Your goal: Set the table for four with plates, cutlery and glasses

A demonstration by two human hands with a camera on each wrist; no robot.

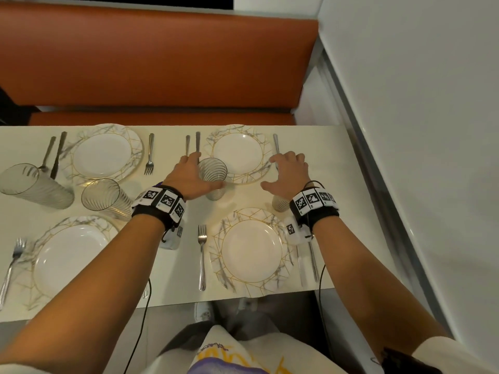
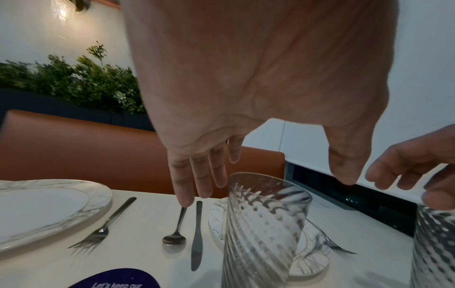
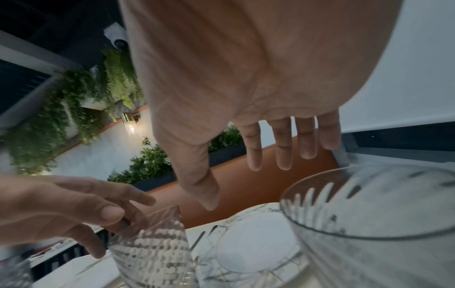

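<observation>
Four gold-veined white plates lie on the white table (image 1: 175, 276), each flanked by cutlery. My left hand (image 1: 201, 171) hovers open around a ribbed glass (image 1: 213, 179) that stands beside the far right plate (image 1: 237, 155). In the left wrist view its fingers (image 2: 194, 181) and thumb are spread clear of that glass (image 2: 261, 230). My right hand (image 1: 278, 172) is open with straight fingers over a second glass (image 1: 280, 202), mostly hidden under the wrist, above the near right plate (image 1: 252, 249). The right wrist view shows this glass (image 3: 369, 224) standing free below the palm.
Two more ribbed glasses (image 1: 35, 184) (image 1: 105, 195) stand between the left plates (image 1: 108, 155) (image 1: 70, 260). An orange bench (image 1: 162, 63) runs behind the table. A white wall (image 1: 405, 103) closes the right side. A blue card (image 2: 115, 278) lies near my left wrist.
</observation>
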